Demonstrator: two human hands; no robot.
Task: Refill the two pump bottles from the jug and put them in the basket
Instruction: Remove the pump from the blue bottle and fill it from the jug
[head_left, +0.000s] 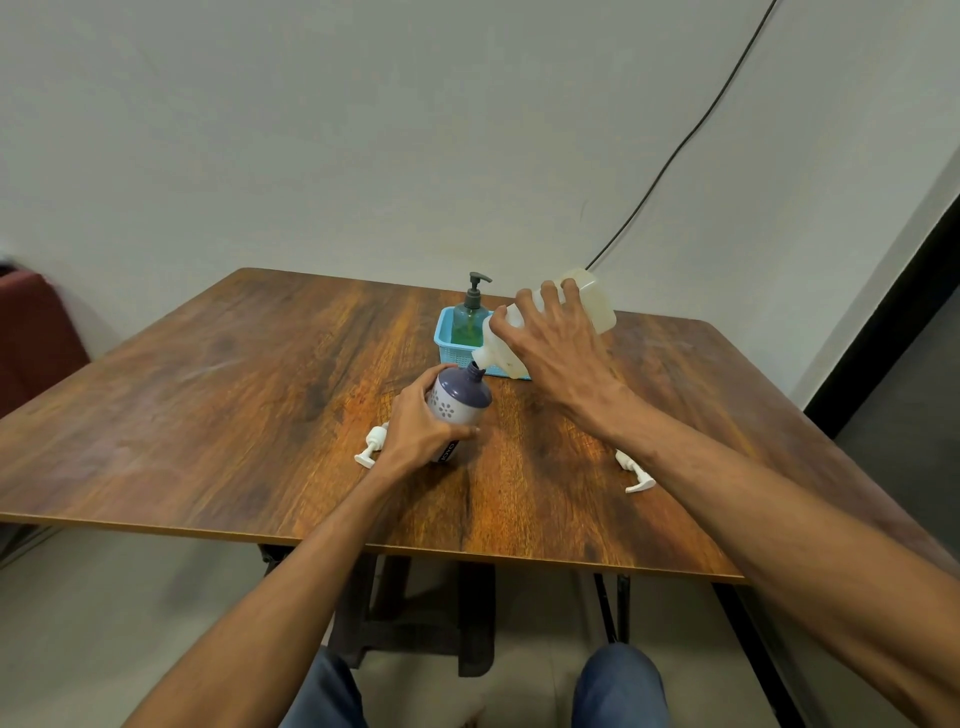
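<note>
head, jug (597, 312) spout at bottle (457, 402) mouth, basket (451, 354) behind

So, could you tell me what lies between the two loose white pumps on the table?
In the head view: the left hand gripping the purple bottle, next to the left pump; then bare table; then the right forearm, by the right pump.

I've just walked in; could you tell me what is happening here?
A person is refilling a purple pump bottle: the left hand grips it, tilted, while the right hand tips the translucent jug, spout at its neck. A green pump bottle stands in the blue basket. Two white pump heads lie on the table.
</note>
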